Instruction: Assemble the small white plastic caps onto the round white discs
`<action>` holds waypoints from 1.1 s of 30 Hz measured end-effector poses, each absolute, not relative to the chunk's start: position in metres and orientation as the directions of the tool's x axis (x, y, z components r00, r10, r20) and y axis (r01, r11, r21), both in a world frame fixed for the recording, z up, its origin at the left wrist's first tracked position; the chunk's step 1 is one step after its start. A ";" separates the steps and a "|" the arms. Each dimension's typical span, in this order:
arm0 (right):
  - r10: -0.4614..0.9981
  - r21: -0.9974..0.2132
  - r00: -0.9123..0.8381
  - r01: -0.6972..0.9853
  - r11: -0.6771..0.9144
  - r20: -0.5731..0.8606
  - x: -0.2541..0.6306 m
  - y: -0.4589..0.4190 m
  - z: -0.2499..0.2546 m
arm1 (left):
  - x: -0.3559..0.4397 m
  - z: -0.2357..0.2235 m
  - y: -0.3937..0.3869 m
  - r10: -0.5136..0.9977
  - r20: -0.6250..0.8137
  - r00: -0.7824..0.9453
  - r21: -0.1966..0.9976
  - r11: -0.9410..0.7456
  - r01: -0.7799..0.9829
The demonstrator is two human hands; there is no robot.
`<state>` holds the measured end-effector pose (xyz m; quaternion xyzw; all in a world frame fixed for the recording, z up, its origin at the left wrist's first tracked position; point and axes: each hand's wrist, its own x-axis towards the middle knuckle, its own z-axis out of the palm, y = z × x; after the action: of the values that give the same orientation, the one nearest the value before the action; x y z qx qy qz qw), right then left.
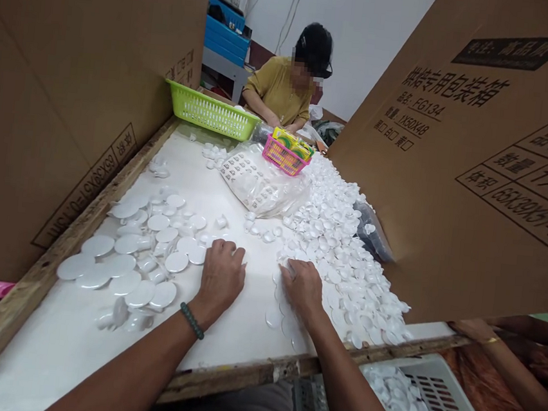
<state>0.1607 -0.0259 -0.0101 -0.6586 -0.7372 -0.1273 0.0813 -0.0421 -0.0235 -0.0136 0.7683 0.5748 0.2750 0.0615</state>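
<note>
My left hand (223, 273) rests on the white tabletop with its fingers curled under, beside a loose group of glossy white round discs (125, 263). Whatever those fingers may hold is hidden. To the right, my right hand (303, 287) pinches at the edge of a large spread of small white plastic pieces (332, 230), with one apparently between thumb and fingers. A few flat white discs (274, 315) lie below that hand. Bare tabletop (253, 320) separates my two hands.
Tall cardboard walls (86, 84) (449, 203) flank the table. A clear bag (261, 188), pink basket (285, 158) and green basket (210, 110) stand toward the back. A person (285, 90) works opposite. Another person's arm (502, 357) and a white crate (459, 398) are at lower right.
</note>
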 end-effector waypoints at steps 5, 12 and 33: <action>0.958 0.111 -0.095 0.992 0.067 0.270 0.158 -0.024 -0.010 | -0.045 -0.008 -0.025 0.905 0.422 0.049 0.363 -0.219 0.906; 0.898 -0.202 -0.054 0.967 0.157 0.436 0.145 -0.035 -0.003 | -0.037 -0.013 -0.027 0.850 0.473 0.234 0.479 -0.471 0.741; 0.947 0.028 -0.288 0.958 0.287 0.145 0.155 -0.009 -0.007 | -0.028 -0.030 -0.027 0.910 0.160 0.383 0.521 -0.408 0.750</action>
<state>0.1554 -0.0087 -0.0066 -0.5948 -0.8005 -0.0546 0.0498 -0.0283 -0.0275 -0.0305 0.8108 0.5116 0.2159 0.1853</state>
